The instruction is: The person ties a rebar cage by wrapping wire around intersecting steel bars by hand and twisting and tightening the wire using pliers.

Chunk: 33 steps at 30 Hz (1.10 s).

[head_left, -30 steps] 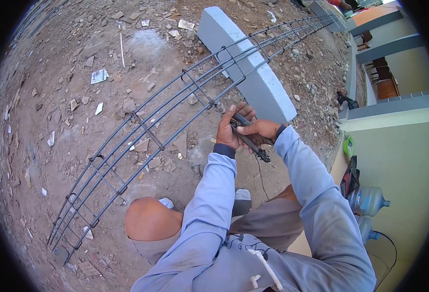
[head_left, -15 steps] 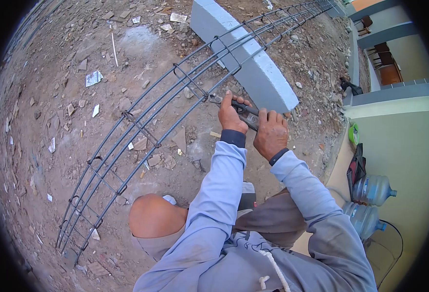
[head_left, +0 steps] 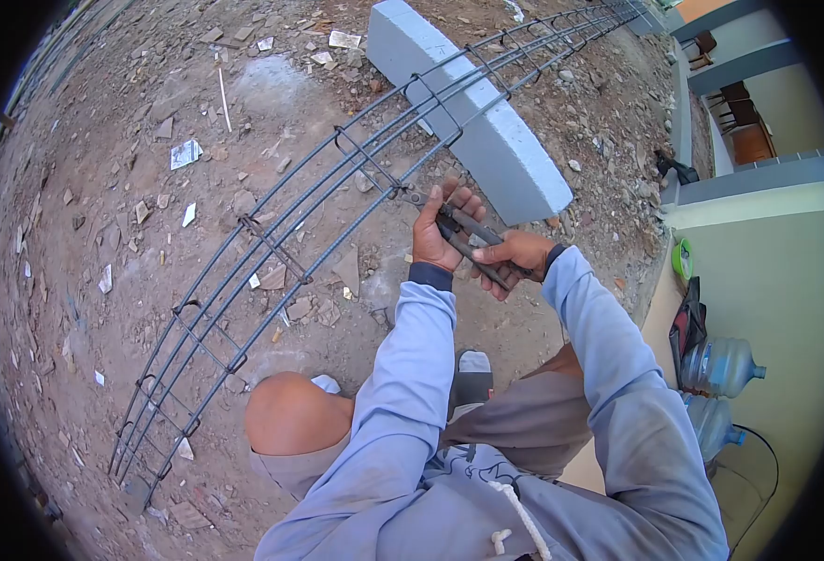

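Dark pincers (head_left: pixel 468 234) are held between my two hands, jaws pointing up and left toward the steel cage. My left hand (head_left: pixel 438 236) is palm up around the front of the tool, close behind the jaws, with its fingers loosely curled. Farther back, my right hand (head_left: pixel 516 254) is closed around the handles. The jaws are at or very near a tied corner on the nearest bar of the rebar cage (head_left: pixel 329 228); contact cannot be made out. Square stirrups join the cage's long bars.
A pale grey block (head_left: pixel 487 126) props up the cage. Broken tile and stones litter the dirt ground (head_left: pixel 272 84). My bent knee (head_left: pixel 290 416) is beside the cage. At right are water jugs (head_left: pixel 722 366), a bag (head_left: pixel 688 323), a green bowl (head_left: pixel 681 259) and a wall (head_left: pixel 767 280).
My right hand has turned over and shifted down along the handles, which now angle more steeply downward. My left hand has moved slightly left and its fingers have loosened. The cage stays put.
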Each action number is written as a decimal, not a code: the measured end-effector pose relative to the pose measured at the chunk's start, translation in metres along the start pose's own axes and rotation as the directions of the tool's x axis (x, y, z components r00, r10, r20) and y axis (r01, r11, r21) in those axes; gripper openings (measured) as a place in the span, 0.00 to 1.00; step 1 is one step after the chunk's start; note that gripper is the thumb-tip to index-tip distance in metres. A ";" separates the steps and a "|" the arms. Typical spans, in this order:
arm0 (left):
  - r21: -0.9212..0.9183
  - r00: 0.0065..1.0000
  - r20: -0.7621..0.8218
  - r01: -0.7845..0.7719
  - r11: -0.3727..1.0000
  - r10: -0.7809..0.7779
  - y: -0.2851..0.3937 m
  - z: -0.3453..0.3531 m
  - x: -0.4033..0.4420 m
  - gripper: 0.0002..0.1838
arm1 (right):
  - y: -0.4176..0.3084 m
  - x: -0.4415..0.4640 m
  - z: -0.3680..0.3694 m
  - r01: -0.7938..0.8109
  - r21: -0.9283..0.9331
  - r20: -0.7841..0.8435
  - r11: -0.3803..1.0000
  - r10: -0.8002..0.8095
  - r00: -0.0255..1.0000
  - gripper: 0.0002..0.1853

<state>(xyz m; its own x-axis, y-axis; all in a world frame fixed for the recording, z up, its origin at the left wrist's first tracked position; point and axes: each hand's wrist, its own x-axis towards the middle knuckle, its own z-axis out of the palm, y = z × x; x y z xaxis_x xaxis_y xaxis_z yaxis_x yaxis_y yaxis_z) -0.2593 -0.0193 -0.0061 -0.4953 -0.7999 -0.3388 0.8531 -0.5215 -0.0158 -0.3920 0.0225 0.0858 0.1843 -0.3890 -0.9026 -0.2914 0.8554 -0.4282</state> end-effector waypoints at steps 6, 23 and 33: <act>-0.085 0.996 0.019 -0.083 0.993 0.085 -0.009 -0.004 0.013 0.15 | 0.016 -0.012 0.050 -0.225 -0.933 -0.352 0.283 -0.849 0.394 0.29; 0.178 0.996 -0.063 -0.055 0.982 0.067 -0.003 0.000 -0.006 0.22 | 0.018 0.015 -0.008 0.092 0.148 0.190 0.985 -0.120 0.974 0.18; -0.085 0.998 0.010 -0.061 0.994 0.062 -0.012 -0.002 0.008 0.18 | 0.012 -0.019 0.050 -0.139 -0.882 -0.448 0.451 -0.706 0.549 0.39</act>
<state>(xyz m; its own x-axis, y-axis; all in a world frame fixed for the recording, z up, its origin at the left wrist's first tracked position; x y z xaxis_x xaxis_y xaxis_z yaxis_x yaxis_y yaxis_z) -0.2734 -0.0191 -0.0108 -0.4429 -0.8339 -0.3294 0.8927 -0.4444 -0.0753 -0.3520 0.0573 0.0998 -0.1132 -0.9705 -0.2127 -0.9846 0.1384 -0.1072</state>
